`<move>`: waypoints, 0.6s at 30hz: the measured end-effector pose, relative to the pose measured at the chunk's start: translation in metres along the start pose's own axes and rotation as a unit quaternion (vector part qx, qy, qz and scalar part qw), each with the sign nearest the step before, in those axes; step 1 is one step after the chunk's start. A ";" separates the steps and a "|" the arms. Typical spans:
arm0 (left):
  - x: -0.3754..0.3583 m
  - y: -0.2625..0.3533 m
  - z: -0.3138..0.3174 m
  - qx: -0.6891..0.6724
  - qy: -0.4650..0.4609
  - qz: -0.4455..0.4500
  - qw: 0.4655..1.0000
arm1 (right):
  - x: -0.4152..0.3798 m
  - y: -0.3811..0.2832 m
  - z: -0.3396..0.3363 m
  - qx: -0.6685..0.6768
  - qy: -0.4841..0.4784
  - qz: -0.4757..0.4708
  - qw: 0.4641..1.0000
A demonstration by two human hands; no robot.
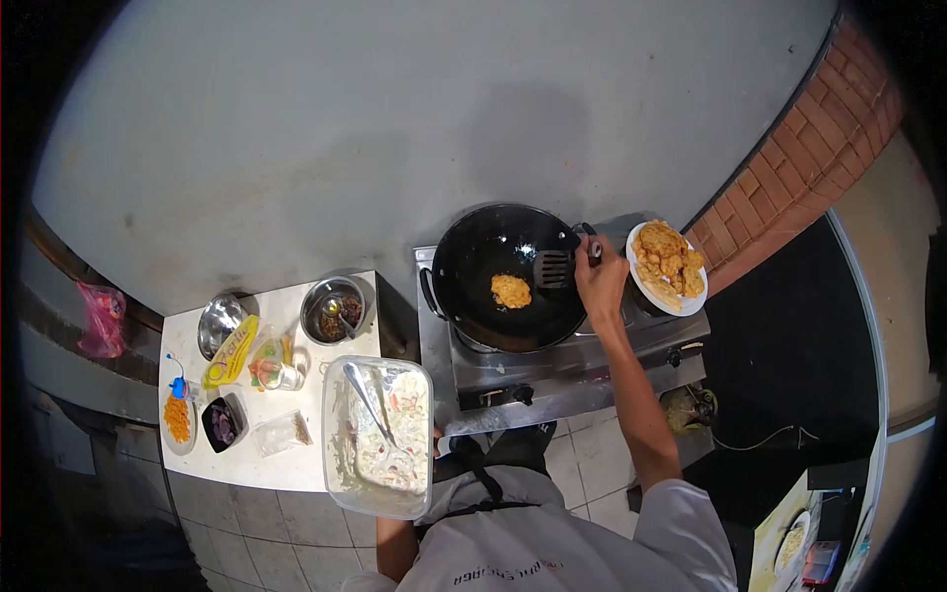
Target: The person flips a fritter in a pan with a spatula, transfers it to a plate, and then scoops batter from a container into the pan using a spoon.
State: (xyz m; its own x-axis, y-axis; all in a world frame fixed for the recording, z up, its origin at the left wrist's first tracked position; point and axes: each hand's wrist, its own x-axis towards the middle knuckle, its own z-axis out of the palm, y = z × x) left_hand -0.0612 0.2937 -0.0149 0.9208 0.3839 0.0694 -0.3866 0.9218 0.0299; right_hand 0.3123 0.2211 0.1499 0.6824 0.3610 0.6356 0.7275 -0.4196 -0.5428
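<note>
My right hand point(602, 286) is closed around the handle of a black slotted spatula point(553, 268), above the right side of a black wok point(473, 321). A golden fritter point(511, 291) lies in the wok, left of the spatula blade. My left hand point(437, 442) is mostly hidden behind a clear plastic container point(329, 464); a few fingers show gripping its right side. Inside the container are a pale batter with colored bits point(400, 434) and a metal spoon point(370, 400). The container overhangs the table's front edge.
The wok sits on a steel gas stove point(631, 360). On its right stands a white plate point(643, 281) of fried fritters. The white table point(281, 469) at left holds metal bowls point(308, 306), a yellow packet point(232, 352), a black bowl point(222, 422) and a plate of orange pieces point(178, 422).
</note>
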 end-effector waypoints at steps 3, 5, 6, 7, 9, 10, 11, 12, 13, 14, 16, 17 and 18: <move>-0.001 0.004 -0.001 0.007 0.004 0.003 1.000 | 0.009 0.000 0.007 -0.041 -0.010 -0.050 0.998; 0.000 0.006 -0.001 0.012 0.005 0.011 1.000 | 0.013 0.001 0.008 -0.040 -0.051 0.002 0.998; -0.008 0.002 -0.004 0.016 0.004 0.017 1.000 | 0.015 0.009 0.009 -0.056 -0.051 0.014 0.997; -0.021 -0.002 -0.008 0.019 0.004 0.025 1.000 | 0.015 0.017 0.012 -0.074 -0.053 0.026 0.996; -0.024 -0.004 -0.009 0.023 0.004 0.040 0.999 | 0.012 0.034 0.018 -0.035 -0.040 0.052 0.997; -0.025 -0.001 -0.010 0.023 0.002 0.046 0.999 | 0.009 0.033 0.016 -0.020 -0.045 0.068 0.996; -0.034 -0.003 -0.012 0.026 0.002 0.052 0.998 | 0.005 0.034 0.015 -0.003 -0.049 0.086 0.995; -0.037 -0.003 -0.012 0.029 0.002 0.056 0.998 | 0.001 0.034 0.015 0.023 -0.044 0.084 0.995; -0.038 -0.005 -0.011 0.032 0.002 0.059 0.998 | -0.002 0.036 0.015 0.025 -0.044 0.083 0.995; -0.035 -0.004 -0.010 0.034 0.001 0.060 0.998 | -0.006 0.038 0.017 0.045 -0.046 0.109 0.992; -0.033 -0.002 -0.008 0.038 0.000 0.060 0.997 | -0.011 0.040 0.016 0.063 -0.048 0.136 0.988; -0.031 -0.004 -0.007 0.040 0.000 0.060 0.997 | -0.014 0.039 0.015 0.062 -0.051 0.136 0.987; -0.025 0.001 -0.007 0.043 0.001 0.060 0.997 | -0.016 0.038 0.016 0.062 -0.054 0.136 0.987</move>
State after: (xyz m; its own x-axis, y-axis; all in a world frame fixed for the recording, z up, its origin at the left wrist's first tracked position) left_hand -0.0845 0.2854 -0.0232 0.8678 0.4909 0.0762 -0.4966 0.8614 0.1064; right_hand 0.3302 0.2123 0.1106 0.8527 0.3386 0.3978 0.5143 -0.4105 -0.7530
